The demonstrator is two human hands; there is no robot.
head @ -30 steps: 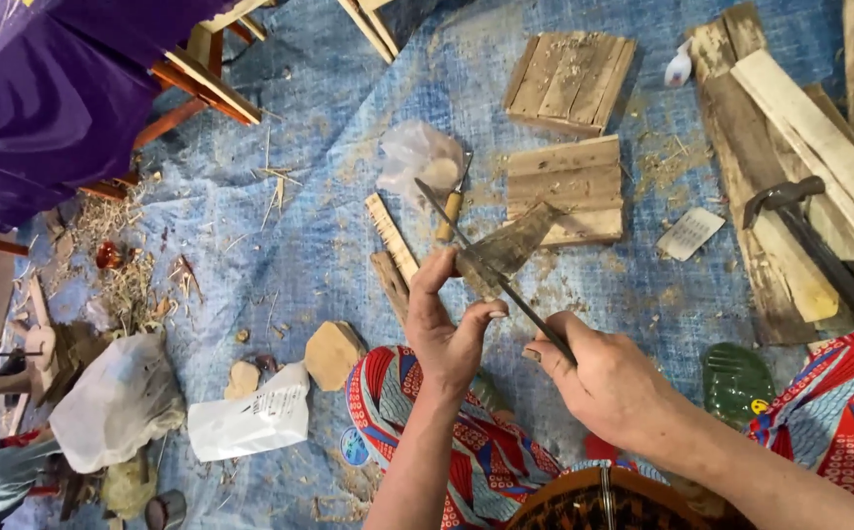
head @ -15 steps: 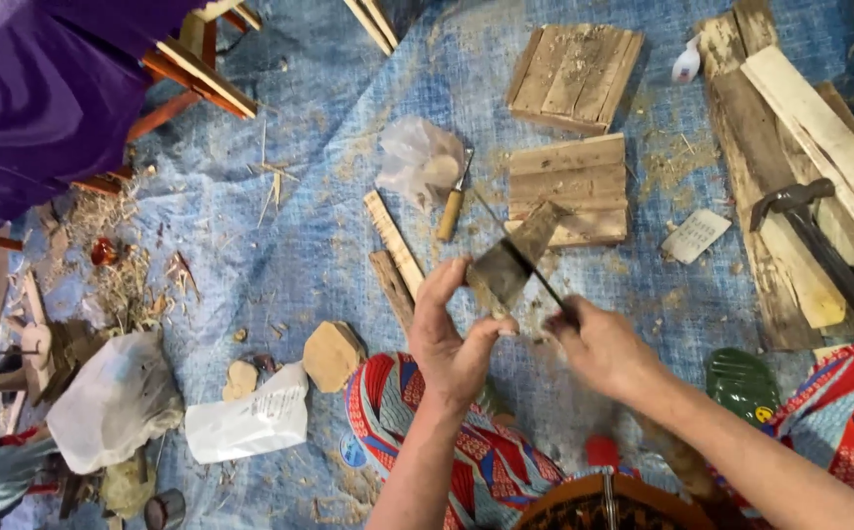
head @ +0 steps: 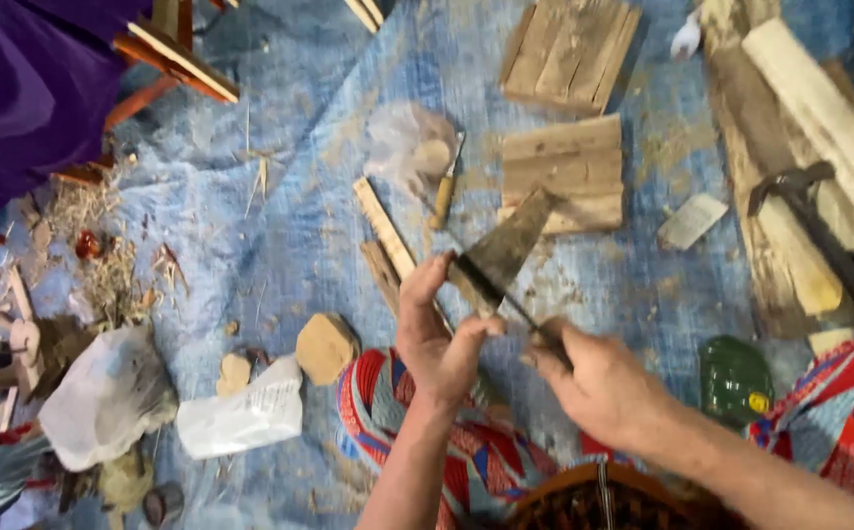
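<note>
At the far left, purple fabric (head: 25,88) fills the upper corner, with an orange-edged wooden frame (head: 177,59) beside it. Below lie a heap of dry shavings (head: 103,265), a grey plastic bag (head: 103,397) and a white printed packet (head: 240,417), all resting on the blue tarpaulin (head: 299,226). A rounded tan wood block (head: 325,347) sits just beside the packet's upper right corner.

The left hand (head: 439,339) has its fingers curled and its thumb raised, pinching the small wooden workpiece (head: 507,247) at its lower end. The workpiece is held tilted, above the tarpaulin and in front of the person's patterned garment (head: 388,412). A dark knife blade (head: 491,290) lies across the workpiece's lower edge. The right hand (head: 599,383) is closed in a fist around the knife handle, which the fingers hide.

Directly behind the hands, a flat wooden strip (head: 383,226), a wooden-handled tool (head: 444,191) and a clear plastic bag (head: 402,142) crowd the left side. Two plank panels (head: 562,172) (head: 569,49) lie beyond. Open tarpaulin remains to the right of the workpiece, as far as a small pale offcut (head: 692,221). Farther right, a hammer (head: 820,231) rests on stacked split timber (head: 800,128). A green bottle (head: 736,378) lies near the right forearm.
</note>
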